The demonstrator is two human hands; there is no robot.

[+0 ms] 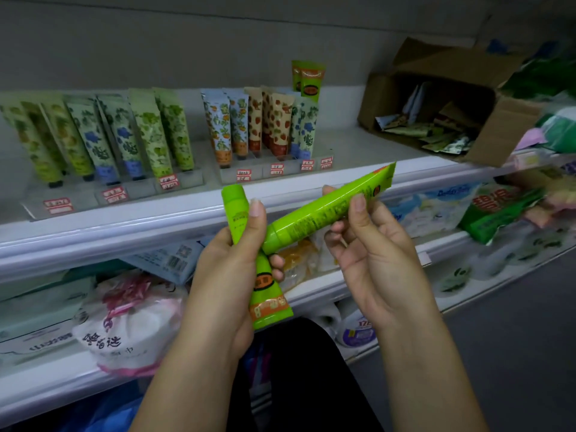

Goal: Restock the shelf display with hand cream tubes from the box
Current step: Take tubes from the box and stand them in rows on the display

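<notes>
We hold two bright green plastic hand cream tubes just out from the front edge of the white shelf [124, 219], neither yet on the display. The upright green tube [269, 294] sits cap up, flat crimped end down, in our left hand [227, 275], whose fingers and thumb wrap round its middle. The slanted green tube [321, 213] lies across, its cap touching or just beside the upright one and its crimped end pointing toward the shelf's right end. Our right hand [371, 254] pinches it lightly between thumb and fingertips, the other fingers loosely curled.

The step in hand looks like sorting the pair before placing. To do it well, we would turn each tube cap down and label forward, as the stocked ones stand, and set them one at a time. The likely slot is by the matching green tubes [308, 79] at the back of the clear tiered display stand [258, 179] near the shelf's middle. We should reach over the front rows of floral tubes [277, 126] without knocking them. The brown cardboard box [505, 132] sits open at the shelf's right end, with more stock lying in it.
</notes>
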